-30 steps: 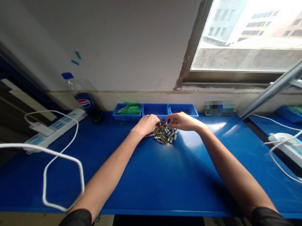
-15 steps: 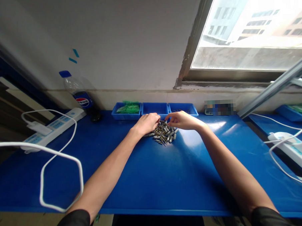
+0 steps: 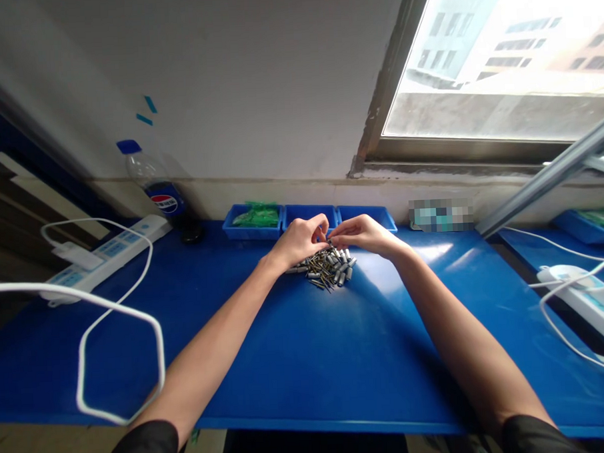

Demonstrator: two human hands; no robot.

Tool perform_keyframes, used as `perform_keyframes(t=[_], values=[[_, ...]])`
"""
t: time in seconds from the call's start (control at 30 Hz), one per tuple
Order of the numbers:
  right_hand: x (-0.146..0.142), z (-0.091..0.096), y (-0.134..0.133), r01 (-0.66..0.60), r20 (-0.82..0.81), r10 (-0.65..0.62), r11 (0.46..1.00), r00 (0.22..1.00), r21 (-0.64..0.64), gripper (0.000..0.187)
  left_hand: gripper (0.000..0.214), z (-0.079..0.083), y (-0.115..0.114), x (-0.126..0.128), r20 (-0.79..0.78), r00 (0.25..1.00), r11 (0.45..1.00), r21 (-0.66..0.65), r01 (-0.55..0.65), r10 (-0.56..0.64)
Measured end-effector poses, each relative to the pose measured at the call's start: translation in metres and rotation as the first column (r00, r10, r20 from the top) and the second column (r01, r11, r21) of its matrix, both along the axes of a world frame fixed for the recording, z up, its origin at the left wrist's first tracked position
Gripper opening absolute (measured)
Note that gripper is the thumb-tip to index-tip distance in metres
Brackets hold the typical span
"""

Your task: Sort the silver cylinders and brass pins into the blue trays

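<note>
A heap of small metal parts (image 3: 328, 267), silver cylinders and thin brass-coloured pins, lies on the blue table (image 3: 308, 360) near its back edge. My left hand (image 3: 298, 240) hovers just above the heap's left side with fingers curled into a pinch. My right hand (image 3: 361, 233) meets it from the right, fingertips pinched close to the left hand's. Between the two sets of fingertips sits something tiny that I cannot make out. Behind the hands stand three blue trays: the left tray (image 3: 252, 222) holds green pieces, the middle tray (image 3: 306, 213) and right tray (image 3: 369, 213) are partly hidden.
A plastic cola bottle (image 3: 156, 189) stands against the wall at the left. A white power strip (image 3: 100, 255) with a looping white cable (image 3: 87, 343) lies on the left. Another power strip and cable (image 3: 582, 294) sit at the right, under a slanted metal rail (image 3: 550, 175).
Both hands have lifted slightly off the heap and come together, fingertips now meeting above it. The view has shifted a little.
</note>
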State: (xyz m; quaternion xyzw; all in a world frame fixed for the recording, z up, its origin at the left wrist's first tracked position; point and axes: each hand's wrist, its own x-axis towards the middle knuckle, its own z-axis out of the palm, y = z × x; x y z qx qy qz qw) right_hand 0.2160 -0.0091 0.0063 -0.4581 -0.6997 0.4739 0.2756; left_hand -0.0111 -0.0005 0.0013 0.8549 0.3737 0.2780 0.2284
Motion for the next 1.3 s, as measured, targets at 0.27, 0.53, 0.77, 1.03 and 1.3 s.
perform_keyframes(t=[0.27,0.53,0.77,1.03,1.3], values=[[0.019,0.007,0.007,0.467,-0.096,-0.457,0.860,0.884,0.204,0.032,0.022,-0.009,0.003,-0.004,-0.407,0.910,0.996,0.078,-0.051,0.079],[0.023,0.012,0.006,0.595,-0.185,-0.568,0.783,0.802,0.182,0.036,0.026,-0.011,-0.001,-0.001,-0.457,0.889,0.993,0.117,0.026,0.031],[0.016,0.012,0.006,0.534,-0.164,-0.511,0.832,0.844,0.154,0.033,0.024,-0.016,0.001,-0.001,-0.514,0.858,0.982,0.160,0.103,-0.006],[0.011,0.017,0.002,0.508,-0.175,-0.489,0.856,0.855,0.090,0.028,0.030,-0.019,-0.002,0.000,-0.556,0.831,0.979,0.177,0.105,0.011],[0.013,0.013,0.004,0.481,-0.167,-0.465,0.873,0.869,0.077,0.029,0.036,-0.007,-0.002,0.000,-0.408,0.913,0.975,0.206,0.080,0.011]])
